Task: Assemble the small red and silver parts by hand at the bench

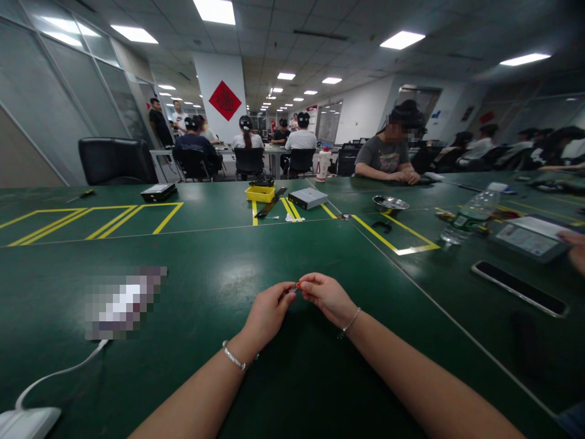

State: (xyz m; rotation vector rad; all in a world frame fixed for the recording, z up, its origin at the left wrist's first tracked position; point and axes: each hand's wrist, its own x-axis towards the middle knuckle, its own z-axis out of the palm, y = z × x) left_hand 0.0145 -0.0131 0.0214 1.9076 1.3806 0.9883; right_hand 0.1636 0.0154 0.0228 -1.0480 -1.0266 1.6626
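A white cable (59, 373) lies near at left on the green table (192, 256). The left hand (269, 312) and right hand (329, 297) meet mid-table, fingertips of both pinching a small orange-and-grey piece (299, 285) between them, too tiny to identify. Right of them lies a phone (520, 288); beyond stand a bottle (470, 216), a metal bowl (390, 208), a grey box (308, 198) and a yellow tray (260, 196). Farther back, a person (386, 155) sits.

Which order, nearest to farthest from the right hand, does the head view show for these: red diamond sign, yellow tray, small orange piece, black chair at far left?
1. Small orange piece: at the right hand's fingertips.
2. Yellow tray: ahead, on the green table.
3. Black chair: far left, beyond the table.
4. Red diamond sign: on the column in the background.
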